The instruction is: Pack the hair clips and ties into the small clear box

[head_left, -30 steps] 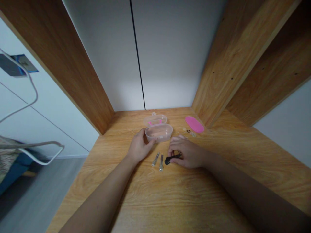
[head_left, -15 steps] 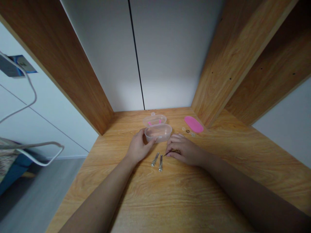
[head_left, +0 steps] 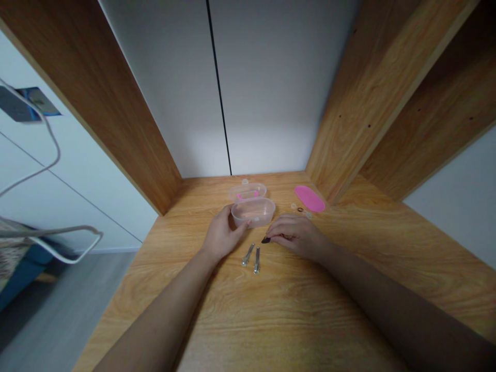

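Observation:
My left hand (head_left: 222,233) holds the near side of a clear oval plastic box (head_left: 253,221), thumb at the front and fingers around its left end. The box stands with its lid (head_left: 234,192) hinged back behind it, and a pink handle shows on the lid. My right hand (head_left: 292,233), low over the table, pinches a small dark pointed piece (head_left: 265,240); its kind is not clear. In front of the box lie two slim silver metal clips, a left clip (head_left: 248,255) and a right clip (head_left: 257,260).
A pink oval plate (head_left: 310,199) lies at the back right. Several small rings, one of them dark (head_left: 300,210), lie in front of it. A wooden upright (head_left: 349,155) and a white back panel (head_left: 267,129) bound the wooden tabletop (head_left: 248,320).
My right hand has turned slightly, and the dark piece in its fingers now shows a broader side, its tip raised off the right clip. My left hand stays on the box.

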### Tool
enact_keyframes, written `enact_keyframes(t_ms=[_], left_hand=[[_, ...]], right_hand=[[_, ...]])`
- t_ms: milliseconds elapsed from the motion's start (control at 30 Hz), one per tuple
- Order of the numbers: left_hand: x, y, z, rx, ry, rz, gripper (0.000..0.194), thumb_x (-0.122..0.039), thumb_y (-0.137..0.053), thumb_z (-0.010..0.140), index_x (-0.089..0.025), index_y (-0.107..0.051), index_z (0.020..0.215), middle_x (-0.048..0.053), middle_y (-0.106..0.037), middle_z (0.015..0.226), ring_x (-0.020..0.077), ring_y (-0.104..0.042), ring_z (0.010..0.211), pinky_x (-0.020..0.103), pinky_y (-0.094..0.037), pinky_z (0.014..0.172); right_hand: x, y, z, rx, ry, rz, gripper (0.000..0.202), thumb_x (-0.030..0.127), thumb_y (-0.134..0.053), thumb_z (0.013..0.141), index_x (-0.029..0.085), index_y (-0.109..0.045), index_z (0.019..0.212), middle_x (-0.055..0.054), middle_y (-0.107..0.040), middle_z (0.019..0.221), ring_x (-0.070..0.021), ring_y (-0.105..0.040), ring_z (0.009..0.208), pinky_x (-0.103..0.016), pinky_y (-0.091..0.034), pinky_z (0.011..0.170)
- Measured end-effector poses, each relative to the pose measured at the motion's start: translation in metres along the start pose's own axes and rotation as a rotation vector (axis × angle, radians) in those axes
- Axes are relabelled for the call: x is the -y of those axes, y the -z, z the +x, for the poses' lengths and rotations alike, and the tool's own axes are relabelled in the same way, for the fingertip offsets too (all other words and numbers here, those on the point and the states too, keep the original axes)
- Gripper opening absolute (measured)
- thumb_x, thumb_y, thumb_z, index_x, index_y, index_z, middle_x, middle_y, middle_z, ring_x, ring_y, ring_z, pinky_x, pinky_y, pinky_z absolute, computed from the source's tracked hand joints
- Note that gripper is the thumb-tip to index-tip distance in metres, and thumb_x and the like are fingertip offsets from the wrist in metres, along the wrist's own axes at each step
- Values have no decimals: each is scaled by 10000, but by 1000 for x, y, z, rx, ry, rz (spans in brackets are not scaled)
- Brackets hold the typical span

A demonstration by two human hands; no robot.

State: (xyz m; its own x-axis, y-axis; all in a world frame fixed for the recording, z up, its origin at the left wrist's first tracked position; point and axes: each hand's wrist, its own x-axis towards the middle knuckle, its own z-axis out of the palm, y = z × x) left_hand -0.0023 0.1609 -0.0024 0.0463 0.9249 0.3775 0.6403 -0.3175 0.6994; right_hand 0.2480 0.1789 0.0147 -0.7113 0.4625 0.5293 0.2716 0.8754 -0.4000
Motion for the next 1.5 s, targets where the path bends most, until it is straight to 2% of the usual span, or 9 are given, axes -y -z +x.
enact_keyframes(t_ms=[233,467,800,1100,1300,1500], left_hand=[[0,-1,0,-7,6,12,475,-403,-697,864,-201,-577,1276,103,-702,1244,272,-673,1129,429,-524,1001],[-2,1,0,-1,12,18,475,-408,-700,859,-193,-578,1266,107,-708,1234,276,-682,1116,425,-539,980],[-2,0,0,-8,3,12,469,-399,-696,865,-188,-576,1267,108,-707,1234,272,-681,1119,426,-538,982],[-2,0,-1,-4,5,18,473,-402,-693,869,-201,-571,1279,102,-704,1244,271,-679,1125,428,-534,992],[-2,0,-1,-4,10,16,464,-398,-690,871,-198,-573,1273,100,-709,1230,268,-685,1107,421,-542,973],[-2,0,-1,-8,7,14,471,-401,-698,867,-201,-574,1275,96,-712,1221,264,-688,1097,413,-541,972]], right_hand=[[4,-1,-1,-7,-117,-54,167,349,-626,960,220,-733,970,-50,-765,886,-193,-693,824,-332,-522,761],[4,0,-1,-17,-174,-108,254,365,-585,974,220,-708,1142,-42,-713,815,-175,-638,741,-294,-468,673],[2,-1,-1,6,-140,-93,246,291,-582,974,227,-657,1199,-39,-685,851,-182,-619,783,-302,-466,691],[0,-3,0,-27,-130,-74,292,261,-597,962,231,-626,1250,-62,-692,935,-209,-628,862,-356,-512,759],[0,-1,2,-12,-47,-69,213,234,-553,987,238,-679,1158,-73,-725,1052,-220,-644,988,-393,-523,856],[2,1,4,-38,-36,-83,194,219,-536,991,222,-708,1080,-78,-746,1046,-224,-653,983,-397,-519,861]])
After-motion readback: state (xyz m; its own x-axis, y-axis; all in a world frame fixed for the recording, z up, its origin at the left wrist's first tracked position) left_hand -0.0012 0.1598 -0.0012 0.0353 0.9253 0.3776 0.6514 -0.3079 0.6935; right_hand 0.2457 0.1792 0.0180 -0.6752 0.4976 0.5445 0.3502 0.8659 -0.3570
